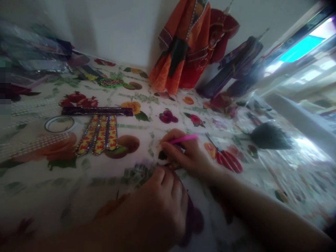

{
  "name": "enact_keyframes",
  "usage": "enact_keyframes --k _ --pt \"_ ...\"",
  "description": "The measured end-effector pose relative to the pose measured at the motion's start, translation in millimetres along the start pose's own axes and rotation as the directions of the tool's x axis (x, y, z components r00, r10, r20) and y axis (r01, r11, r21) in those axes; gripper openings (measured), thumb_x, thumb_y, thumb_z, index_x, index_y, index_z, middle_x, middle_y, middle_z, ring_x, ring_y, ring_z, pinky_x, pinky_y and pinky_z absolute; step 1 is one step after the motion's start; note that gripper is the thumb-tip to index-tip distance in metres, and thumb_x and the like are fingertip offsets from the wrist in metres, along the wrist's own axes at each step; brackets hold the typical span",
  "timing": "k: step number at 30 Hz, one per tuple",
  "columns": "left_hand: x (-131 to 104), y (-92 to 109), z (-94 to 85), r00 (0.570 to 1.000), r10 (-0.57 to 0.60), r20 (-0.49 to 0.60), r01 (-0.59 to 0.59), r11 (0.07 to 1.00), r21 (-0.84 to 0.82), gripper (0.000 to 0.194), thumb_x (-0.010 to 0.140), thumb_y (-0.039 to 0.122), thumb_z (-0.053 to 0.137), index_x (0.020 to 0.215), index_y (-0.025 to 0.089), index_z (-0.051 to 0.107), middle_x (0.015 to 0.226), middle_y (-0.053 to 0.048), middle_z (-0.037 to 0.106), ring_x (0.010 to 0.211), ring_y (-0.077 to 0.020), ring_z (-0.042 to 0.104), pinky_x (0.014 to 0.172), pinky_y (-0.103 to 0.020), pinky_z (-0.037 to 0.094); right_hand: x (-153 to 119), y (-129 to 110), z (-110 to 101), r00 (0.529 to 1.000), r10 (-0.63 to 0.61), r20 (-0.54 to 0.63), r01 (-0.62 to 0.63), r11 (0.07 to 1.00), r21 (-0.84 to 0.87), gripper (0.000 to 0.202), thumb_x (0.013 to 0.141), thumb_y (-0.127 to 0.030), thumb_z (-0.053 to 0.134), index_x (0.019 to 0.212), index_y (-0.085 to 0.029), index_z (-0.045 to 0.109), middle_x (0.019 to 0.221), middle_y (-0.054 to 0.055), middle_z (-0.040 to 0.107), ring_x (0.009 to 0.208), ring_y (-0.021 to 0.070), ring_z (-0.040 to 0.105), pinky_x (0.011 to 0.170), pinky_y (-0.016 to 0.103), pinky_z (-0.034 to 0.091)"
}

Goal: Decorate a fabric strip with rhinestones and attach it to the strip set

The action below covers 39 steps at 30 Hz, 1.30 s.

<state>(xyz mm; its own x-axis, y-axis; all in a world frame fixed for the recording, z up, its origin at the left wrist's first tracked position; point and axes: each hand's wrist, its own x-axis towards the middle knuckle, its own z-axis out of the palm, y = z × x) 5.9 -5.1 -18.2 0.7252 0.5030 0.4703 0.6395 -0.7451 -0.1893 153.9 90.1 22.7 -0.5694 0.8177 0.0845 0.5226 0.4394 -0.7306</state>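
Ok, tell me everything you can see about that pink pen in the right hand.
The pink pen is a slim, bright pink stick, plastic by its look. The right hand grips its lower end, so the tip is hidden. It lies tilted low, its free end pointing right and slightly up, above the fruit-print tablecloth. Only the fingers touch it.
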Motion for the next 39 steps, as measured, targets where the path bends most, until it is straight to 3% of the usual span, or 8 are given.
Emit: enact_keyframes --k 6,12,17,20,39 --pt "0.3 -0.2 -1.7 1.0 -0.001 0.003 0.001 1.0 -0.008 0.023 0.087 0.022 0.052 0.098 0.008 0.067 0.099 -0.018 0.071 0.093 -0.0335 0.065 0.081 -0.048 0.046 0.4 -2.1 -0.2 1.0 -0.022 -0.005 0.021 0.997 -0.071 0.011 0.097 -0.029 0.055 0.093 -0.019 0.059 0.076 -0.001 0.062 0.069 0.0105 0.06 0.067 0.024 0.05" --pt "-1.3 2.6 1.0 1.0 -0.019 -0.003 0.019 1.0 -0.02 0.023 0.088 0.02 0.051 0.1 0.007 0.066 0.099 -0.019 0.071 0.092 -0.0336 0.065 0.077 -0.046 0.046 -1.5 -2.9 2.1 0.989 -0.143 -0.029 0.137 0.979 -0.148 0.009 0.097 -0.026 0.054 0.095 -0.018 0.06 0.086 0.001 0.065 0.077 0.0116 0.062 0.071 0.024 0.049" --pt "6.4 -6.4 -8.9 1.0 0.027 0.013 -0.028 0.999 0.02 0.024 0.088 0.02 0.051 0.1 0.006 0.067 0.097 -0.019 0.071 0.086 -0.0317 0.067 0.066 -0.04 0.046 -0.7 -1.6 1.1 0.999 0.033 -0.03 -0.034 0.999 -0.004 0.015 0.097 -0.032 0.055 0.092 -0.019 0.058 0.074 -0.001 0.063 0.066 0.0108 0.06 0.065 0.024 0.049" --pt "9.7 -12.9 -16.8 0.997 0.073 0.041 -0.074 0.996 0.043 0.026 0.089 0.021 0.051 0.102 0.006 0.068 0.099 -0.019 0.072 0.086 -0.0308 0.067 0.063 -0.038 0.046 0.0 -1.9 -1.7 0.997 0.079 -0.001 -0.078 0.992 0.103 0.017 0.098 -0.034 0.055 0.091 -0.019 0.058 0.074 -0.001 0.063 0.062 0.0095 0.06 0.06 0.023 0.048" --pt "5.1 -4.3 -9.8 1.0 0.016 0.011 -0.015 0.999 -0.031 0.021 0.086 0.02 0.053 0.095 0.008 0.068 0.095 -0.017 0.072 0.088 -0.0318 0.065 0.071 -0.043 0.047 0.2 0.8 0.1 1.0 -0.02 -0.016 0.019 0.998 -0.058 0.013 0.097 -0.032 0.054 0.095 -0.019 0.057 0.076 0.001 0.063 0.07 0.0132 0.063 0.061 0.024 0.052"
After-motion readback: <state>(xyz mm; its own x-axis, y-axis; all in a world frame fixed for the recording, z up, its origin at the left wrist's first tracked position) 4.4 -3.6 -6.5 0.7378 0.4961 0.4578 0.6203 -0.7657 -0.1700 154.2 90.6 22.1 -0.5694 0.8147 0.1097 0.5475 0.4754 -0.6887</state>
